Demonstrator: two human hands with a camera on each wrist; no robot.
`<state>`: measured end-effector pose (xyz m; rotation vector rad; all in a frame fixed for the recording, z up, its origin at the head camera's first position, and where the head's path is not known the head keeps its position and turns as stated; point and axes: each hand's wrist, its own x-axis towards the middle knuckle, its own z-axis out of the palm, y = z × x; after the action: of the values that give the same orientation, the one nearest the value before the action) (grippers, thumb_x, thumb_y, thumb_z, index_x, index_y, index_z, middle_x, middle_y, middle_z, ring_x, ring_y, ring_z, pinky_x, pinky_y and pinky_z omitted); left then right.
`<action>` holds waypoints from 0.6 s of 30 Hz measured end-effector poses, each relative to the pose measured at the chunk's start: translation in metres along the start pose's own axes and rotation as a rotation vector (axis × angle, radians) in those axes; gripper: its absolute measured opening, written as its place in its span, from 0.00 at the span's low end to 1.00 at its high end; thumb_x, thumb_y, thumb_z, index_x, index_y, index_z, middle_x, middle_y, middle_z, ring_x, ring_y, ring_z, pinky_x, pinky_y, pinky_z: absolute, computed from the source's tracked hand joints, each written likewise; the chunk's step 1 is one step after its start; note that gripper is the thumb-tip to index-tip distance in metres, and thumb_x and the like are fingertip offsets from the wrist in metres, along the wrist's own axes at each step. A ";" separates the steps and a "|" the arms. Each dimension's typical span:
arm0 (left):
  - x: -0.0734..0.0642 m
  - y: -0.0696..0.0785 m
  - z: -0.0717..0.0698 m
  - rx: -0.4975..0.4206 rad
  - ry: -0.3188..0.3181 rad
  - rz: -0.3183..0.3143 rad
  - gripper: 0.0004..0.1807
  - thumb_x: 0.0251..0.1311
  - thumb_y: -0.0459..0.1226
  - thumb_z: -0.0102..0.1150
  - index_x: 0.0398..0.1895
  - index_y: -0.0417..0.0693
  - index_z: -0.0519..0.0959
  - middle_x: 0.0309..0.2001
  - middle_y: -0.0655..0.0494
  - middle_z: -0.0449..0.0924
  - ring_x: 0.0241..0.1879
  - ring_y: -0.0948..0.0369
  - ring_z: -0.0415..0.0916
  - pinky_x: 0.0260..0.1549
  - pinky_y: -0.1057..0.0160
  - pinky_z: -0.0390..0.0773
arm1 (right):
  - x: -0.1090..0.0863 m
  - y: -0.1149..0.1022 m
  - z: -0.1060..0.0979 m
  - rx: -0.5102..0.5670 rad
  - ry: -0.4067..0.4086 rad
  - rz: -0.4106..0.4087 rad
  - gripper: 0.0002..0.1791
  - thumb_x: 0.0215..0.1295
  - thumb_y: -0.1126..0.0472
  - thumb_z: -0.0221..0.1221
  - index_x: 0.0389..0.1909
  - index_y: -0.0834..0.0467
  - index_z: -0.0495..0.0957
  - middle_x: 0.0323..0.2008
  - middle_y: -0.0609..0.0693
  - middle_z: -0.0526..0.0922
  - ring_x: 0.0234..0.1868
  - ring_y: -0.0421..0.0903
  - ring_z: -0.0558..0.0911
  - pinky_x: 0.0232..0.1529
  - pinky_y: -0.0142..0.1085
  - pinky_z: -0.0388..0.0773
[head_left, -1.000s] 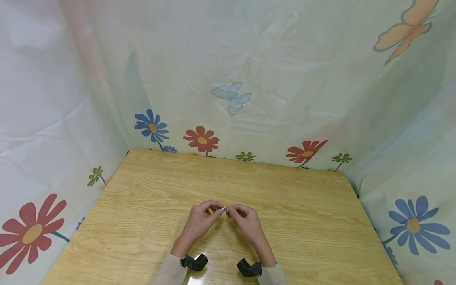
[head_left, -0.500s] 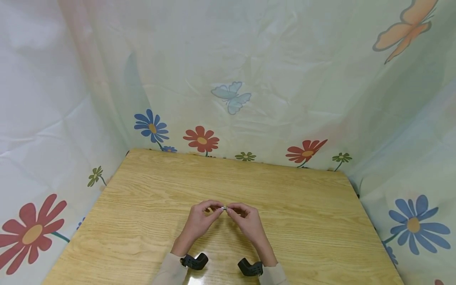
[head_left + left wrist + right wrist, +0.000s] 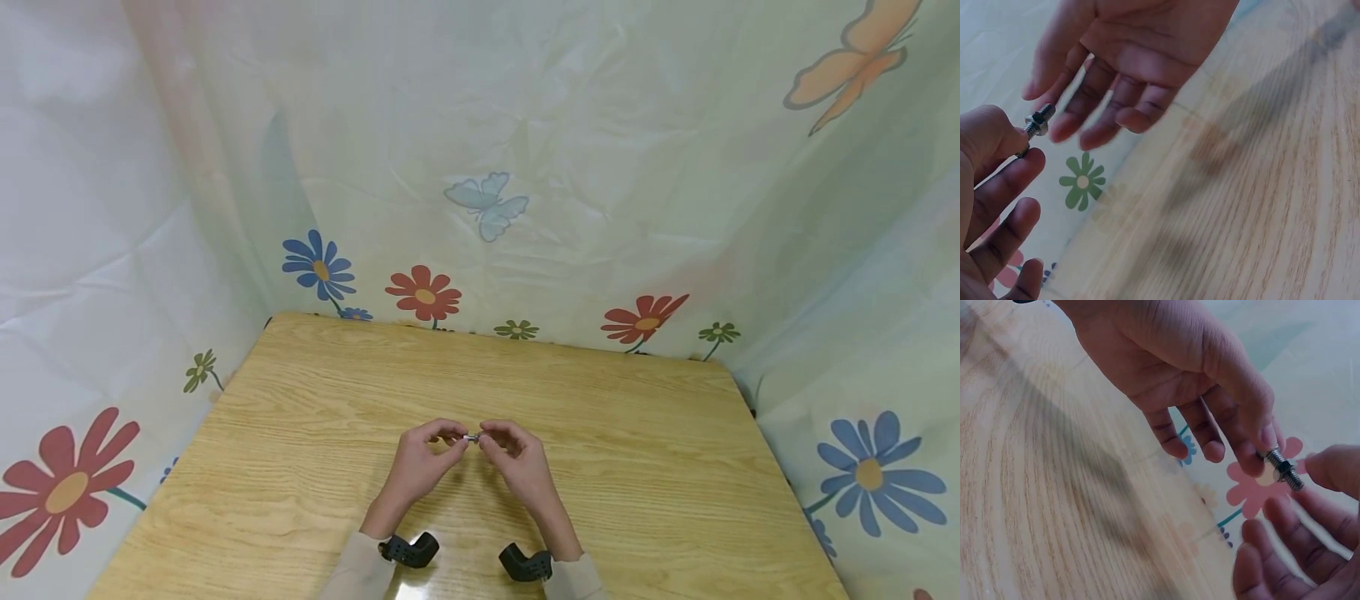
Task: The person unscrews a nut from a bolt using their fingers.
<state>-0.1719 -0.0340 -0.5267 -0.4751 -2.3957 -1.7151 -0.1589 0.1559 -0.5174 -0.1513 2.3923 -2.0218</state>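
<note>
My left hand (image 3: 420, 462) pinches a small silver bolt (image 3: 1045, 111) near its head between thumb and forefinger. A hex nut (image 3: 1284, 467) sits partway along the thread, and the threaded end sticks out past it toward my right hand (image 3: 522, 468). The right thumb and forefinger stand spread around that free end, with a gap showing beside the bolt in the right wrist view. The other fingers of both hands hang loosely bent. Left fingertips partly hide the bolt's head.
Both hands are above a wood-grain table (image 3: 637, 450). Pale curtains (image 3: 600, 150) printed with flowers and butterflies close in the back and both sides. Each wrist wears a black camera mount, one on the left (image 3: 411, 552) and one on the right (image 3: 525, 564).
The right fingertips have gone from touching the bolt to spread a little apart from it, showing more of its thread. The left hand has kept its pinch nearly in place.
</note>
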 end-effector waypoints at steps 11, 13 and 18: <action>-0.001 -0.001 -0.002 -0.004 -0.014 -0.014 0.06 0.67 0.40 0.68 0.43 0.53 0.88 0.41 0.65 0.89 0.40 0.66 0.82 0.46 0.54 0.78 | 0.000 0.001 0.000 -0.023 -0.009 0.043 0.12 0.73 0.56 0.63 0.41 0.63 0.87 0.35 0.59 0.87 0.36 0.53 0.84 0.37 0.38 0.81; -0.001 -0.001 -0.002 -0.008 -0.021 -0.014 0.06 0.67 0.40 0.68 0.44 0.52 0.88 0.41 0.66 0.89 0.40 0.66 0.82 0.46 0.54 0.79 | 0.000 0.000 0.000 -0.021 -0.012 0.038 0.12 0.73 0.57 0.63 0.42 0.63 0.87 0.36 0.60 0.87 0.37 0.51 0.84 0.38 0.38 0.82; -0.001 -0.001 -0.003 -0.013 -0.027 -0.004 0.06 0.67 0.40 0.68 0.43 0.51 0.88 0.41 0.63 0.89 0.39 0.65 0.82 0.46 0.51 0.79 | 0.000 0.001 0.001 -0.019 -0.032 0.033 0.11 0.73 0.57 0.63 0.45 0.62 0.86 0.41 0.64 0.86 0.42 0.54 0.86 0.41 0.41 0.84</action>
<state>-0.1718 -0.0371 -0.5271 -0.4996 -2.4067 -1.7385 -0.1591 0.1555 -0.5180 -0.1428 2.3796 -1.9679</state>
